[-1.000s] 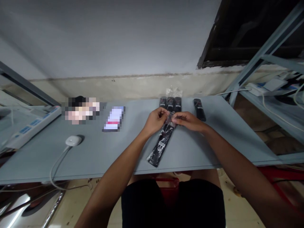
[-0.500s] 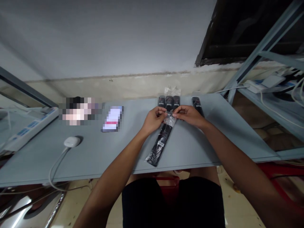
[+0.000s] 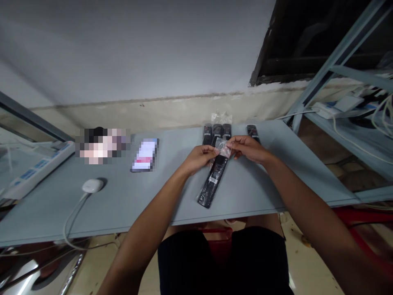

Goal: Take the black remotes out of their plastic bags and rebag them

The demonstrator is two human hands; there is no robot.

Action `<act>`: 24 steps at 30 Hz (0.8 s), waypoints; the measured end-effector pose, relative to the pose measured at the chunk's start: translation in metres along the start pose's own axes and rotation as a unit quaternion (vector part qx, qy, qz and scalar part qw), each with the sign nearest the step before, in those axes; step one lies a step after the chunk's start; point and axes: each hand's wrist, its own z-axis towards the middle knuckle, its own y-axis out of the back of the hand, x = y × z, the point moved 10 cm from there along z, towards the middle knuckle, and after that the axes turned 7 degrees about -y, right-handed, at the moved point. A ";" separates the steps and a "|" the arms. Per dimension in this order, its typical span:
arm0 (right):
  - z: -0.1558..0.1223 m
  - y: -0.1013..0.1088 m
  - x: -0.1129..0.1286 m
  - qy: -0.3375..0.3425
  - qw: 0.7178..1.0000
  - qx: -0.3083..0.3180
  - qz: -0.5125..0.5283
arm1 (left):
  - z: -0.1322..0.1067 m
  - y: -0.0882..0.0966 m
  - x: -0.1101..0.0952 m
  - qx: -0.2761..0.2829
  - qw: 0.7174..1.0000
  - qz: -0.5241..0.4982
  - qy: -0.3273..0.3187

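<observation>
Left hand (image 3: 201,159) and right hand (image 3: 249,149) pinch the far end of a clear plastic sleeve (image 3: 224,147) around what looks like a slim black remote control (image 3: 210,188), slanting over the grey-blue table (image 3: 248,192).

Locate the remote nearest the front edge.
In the head view, the remote slants right of centre, in front of three more remotes, its clear bag pinched at the far end by the left hand and right hand.
</observation>
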 end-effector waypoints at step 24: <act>0.006 -0.003 -0.012 -0.020 0.998 0.023 0.048 | -0.003 0.001 -0.020 -0.021 0.994 -0.089 -0.056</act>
